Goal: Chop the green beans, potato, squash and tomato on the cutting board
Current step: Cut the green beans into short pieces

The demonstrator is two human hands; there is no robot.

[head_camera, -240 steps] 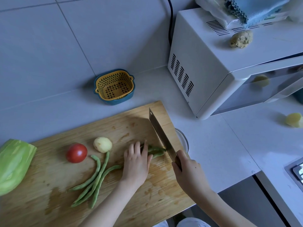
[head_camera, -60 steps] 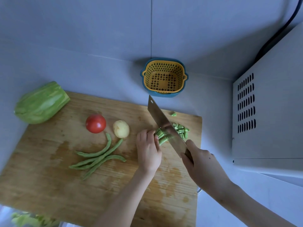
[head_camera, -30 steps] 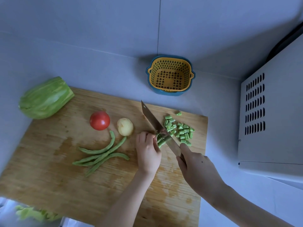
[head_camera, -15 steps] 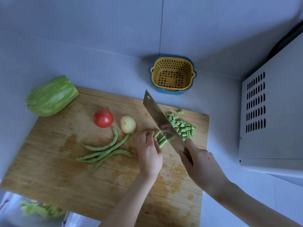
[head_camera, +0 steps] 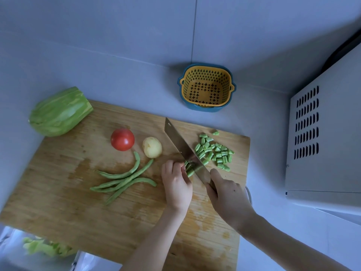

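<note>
On the board point(head_camera: 58, 192) at mid-frame, the left grip point(head_camera: 176, 187) pinched a bean bundle point(head_camera: 189, 170) with curled fingers while the right grip point(head_camera: 228, 200), wrapped round the knife point(head_camera: 181, 145) handle, held the blade against it, with cut pieces point(head_camera: 214, 151) to the right, whole beans point(head_camera: 125, 180), tomato point(head_camera: 122, 139) and potato point(head_camera: 152, 147) to the left, and squash point(head_camera: 59, 112) at upper left.
</note>
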